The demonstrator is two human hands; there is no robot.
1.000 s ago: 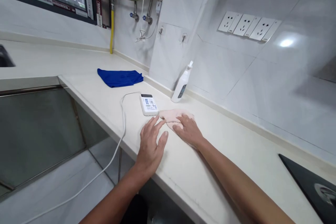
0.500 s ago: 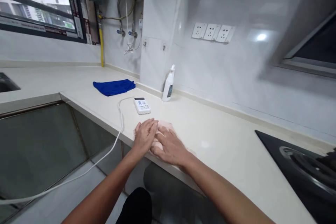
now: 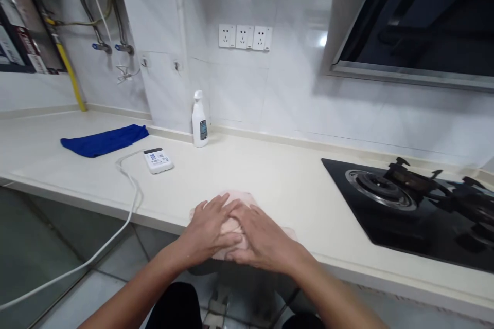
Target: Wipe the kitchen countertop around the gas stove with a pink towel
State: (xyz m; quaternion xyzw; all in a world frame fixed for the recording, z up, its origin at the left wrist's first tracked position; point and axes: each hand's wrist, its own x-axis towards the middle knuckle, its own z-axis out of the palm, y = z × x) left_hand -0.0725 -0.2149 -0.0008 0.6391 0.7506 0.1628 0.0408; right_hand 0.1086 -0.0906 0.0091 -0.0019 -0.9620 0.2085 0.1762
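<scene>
A pale pink cloth (image 3: 231, 226) lies bunched at the front edge of the counter, part of it hanging over. My left hand (image 3: 208, 229) curls over its left side, thumb pointing inward. From the right, my right hand (image 3: 264, 239) closes round the same cloth, its fingertips meeting those of the left. Much of the cloth is hidden under both palms. Behind and to the left rests a small white device (image 3: 158, 161) with a dark top end and a white cable (image 3: 127, 216). Farther back stands a white spray bottle (image 3: 199, 121).
A blue cloth (image 3: 104, 141) lies on the counter (image 3: 285, 175) at the left. On the right is a black gas hob (image 3: 389, 226) with a dark range hood (image 3: 424, 15) above. Wall sockets (image 3: 244, 37) sit over the counter. The white cable drops over the front edge.
My view has turned to the right, bringing more of the hob and hood in. Both hands stay on the pink cloth, now drawn closer together and cupped higher around it.
</scene>
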